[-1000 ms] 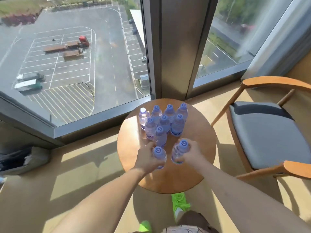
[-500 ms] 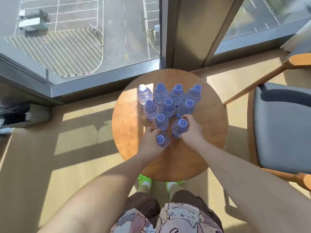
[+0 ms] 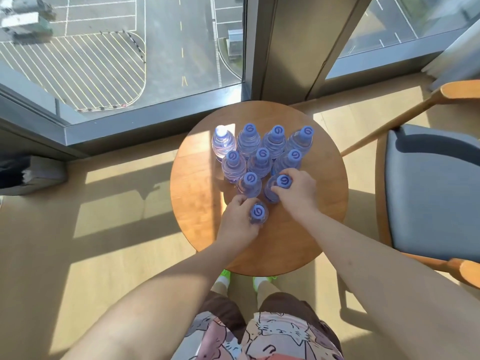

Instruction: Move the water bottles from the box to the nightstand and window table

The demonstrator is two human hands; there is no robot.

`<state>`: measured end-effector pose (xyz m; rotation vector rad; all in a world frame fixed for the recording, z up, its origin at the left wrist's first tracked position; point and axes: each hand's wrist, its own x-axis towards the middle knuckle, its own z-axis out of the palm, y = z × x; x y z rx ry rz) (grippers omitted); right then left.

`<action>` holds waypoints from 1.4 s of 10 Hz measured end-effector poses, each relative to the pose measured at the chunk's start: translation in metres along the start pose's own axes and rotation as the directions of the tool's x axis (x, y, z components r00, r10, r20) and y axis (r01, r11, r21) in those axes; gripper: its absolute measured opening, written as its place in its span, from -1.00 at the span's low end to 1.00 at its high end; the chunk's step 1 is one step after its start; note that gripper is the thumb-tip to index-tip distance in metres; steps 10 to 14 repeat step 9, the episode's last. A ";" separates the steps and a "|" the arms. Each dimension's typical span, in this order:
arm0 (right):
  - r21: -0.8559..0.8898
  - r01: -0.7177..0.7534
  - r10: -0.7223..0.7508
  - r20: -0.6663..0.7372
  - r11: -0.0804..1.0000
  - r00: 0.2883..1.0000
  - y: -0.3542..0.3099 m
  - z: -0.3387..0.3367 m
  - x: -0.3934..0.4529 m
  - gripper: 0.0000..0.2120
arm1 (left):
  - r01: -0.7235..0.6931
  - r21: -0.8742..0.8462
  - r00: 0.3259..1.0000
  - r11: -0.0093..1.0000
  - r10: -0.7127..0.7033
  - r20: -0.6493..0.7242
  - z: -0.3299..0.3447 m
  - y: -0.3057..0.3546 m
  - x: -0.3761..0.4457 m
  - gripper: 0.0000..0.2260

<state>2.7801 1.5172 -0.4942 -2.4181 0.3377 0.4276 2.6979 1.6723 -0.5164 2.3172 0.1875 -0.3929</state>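
Bottles crowd the far half of the round wooden worktop (image 3: 197, 203) that stands in the corner by the window (image 3: 124, 53), all of them upright with blue caps facing up. They form a wedge that narrows toward the person: four in the back row (image 3: 262, 141) nearest the glass, three in the next row (image 3: 261, 162), then two, then one at the tip. The leftmost bottle of the back row (image 3: 222, 141) sits in a bar of sunlight and its cap looks washed out. The left hand (image 3: 237, 222) grasps the front bottle (image 3: 258, 213) at the tip of the wedge, fingers (image 3: 233, 203) curled round its body below the cap. The right hand (image 3: 298, 194) grasps the right bottle of the two-bottle row (image 3: 279, 185), fingers wrapped round its shoulder, with the cap showing beside the thumb. The other bottle of that row (image 3: 249, 184) stands free, just beside both held ones and touching or nearly touching them. Whether the two held bottles rest on the wood or are slightly raised cannot be told from above. To the right of the worktop stands a wooden armchair (image 3: 457, 92) with a grey seat cushion (image 3: 431, 190). Sunlight falls in broad patches over the pale floor (image 3: 78, 255). At the left edge a dark object lies by the wall, too blurred to name. The person's patterned shorts (image 3: 267, 336) and green shoes (image 3: 224, 274) show at the near edge.
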 end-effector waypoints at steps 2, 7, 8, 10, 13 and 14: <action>0.045 0.069 -0.072 0.072 0.997 0.995 -0.001 0.004 0.000 -0.63 | -0.087 0.029 0.996 0.996 0.088 -0.025 0.001 0.007 0.001 -0.56; 0.136 0.024 -0.037 0.091 0.990 0.995 0.010 0.003 -0.005 -0.46 | -0.144 0.027 0.988 0.989 0.145 -0.051 0.008 0.011 0.006 -0.60; 0.143 0.016 -0.027 0.075 0.990 0.997 0.005 -0.001 -0.011 -0.43 | -0.163 0.046 0.986 0.986 0.162 0.031 -0.003 0.014 0.009 -0.60; 0.158 0.013 -0.016 0.019 0.987 1.000 -0.003 -0.007 -0.014 -0.43 | -0.181 0.062 0.983 0.982 0.178 0.050 -0.011 0.017 0.010 -0.56; 0.158 0.013 -0.016 0.019 0.987 1.000 -0.003 -0.007 -0.014 -0.43 | -0.181 0.062 0.983 0.982 0.178 0.050 -0.011 0.017 0.010 -0.56; 0.158 0.013 -0.016 0.019 0.987 1.000 -0.003 -0.007 -0.014 -0.43 | -0.181 0.062 0.983 0.982 0.178 0.050 -0.011 0.017 0.010 -0.56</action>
